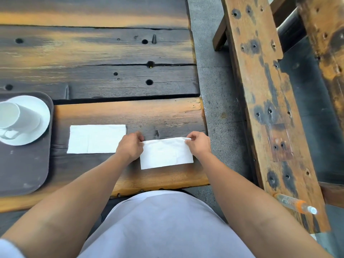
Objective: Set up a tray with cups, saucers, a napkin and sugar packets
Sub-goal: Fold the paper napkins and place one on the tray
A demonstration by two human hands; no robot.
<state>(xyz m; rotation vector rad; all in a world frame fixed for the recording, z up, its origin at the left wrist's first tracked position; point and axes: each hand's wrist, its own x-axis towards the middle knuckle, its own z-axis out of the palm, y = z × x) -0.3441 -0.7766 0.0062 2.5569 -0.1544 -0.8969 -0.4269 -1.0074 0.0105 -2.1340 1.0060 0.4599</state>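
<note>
Napkin (166, 153) in front of me on the table (130, 112), far corners pinched: my left hand (130, 146) one end, right hand (198, 144) the other, hands apart. Second napkin (96, 138) flat beside the tray (24, 174).

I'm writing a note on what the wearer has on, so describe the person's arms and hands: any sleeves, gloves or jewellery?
Both forearms are bare. The left hand and right hand wear no gloves, and no watch, bracelet or ring shows. The edge of a pale white fabric sleeve shows on the left upper arm, in the picture's lower left corner. No sleeve shows on the right arm.
</note>
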